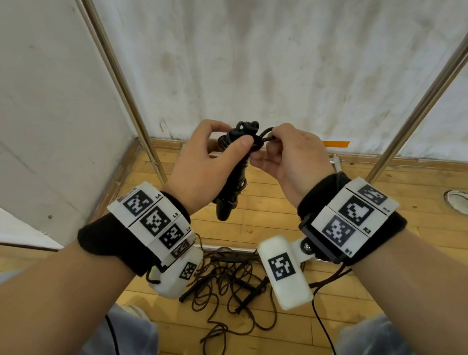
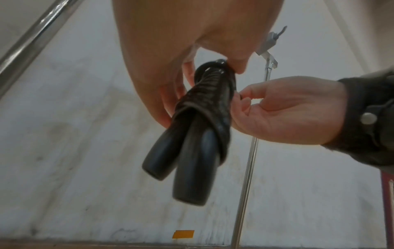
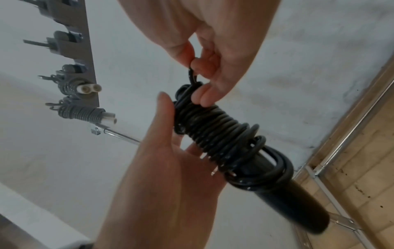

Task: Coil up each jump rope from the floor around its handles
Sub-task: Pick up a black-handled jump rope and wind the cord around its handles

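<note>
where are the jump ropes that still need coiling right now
In the head view, the loose ropes lie tangled on the wooden floor, low and centre, beneath both wrists and between the knees.

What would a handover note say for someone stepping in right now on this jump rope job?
Left hand: grips the black jump rope bundle, held upright in front of the body.
Right hand: pinches the rope's last loop at the top of the bundle.
Done: cord wound in tight turns around both handles, which sit side by side.
Left: secure that loop, then coil the tangled ropes on the floor between the knees.
Two grey coiled ropes already hang on a wall rack.
</note>
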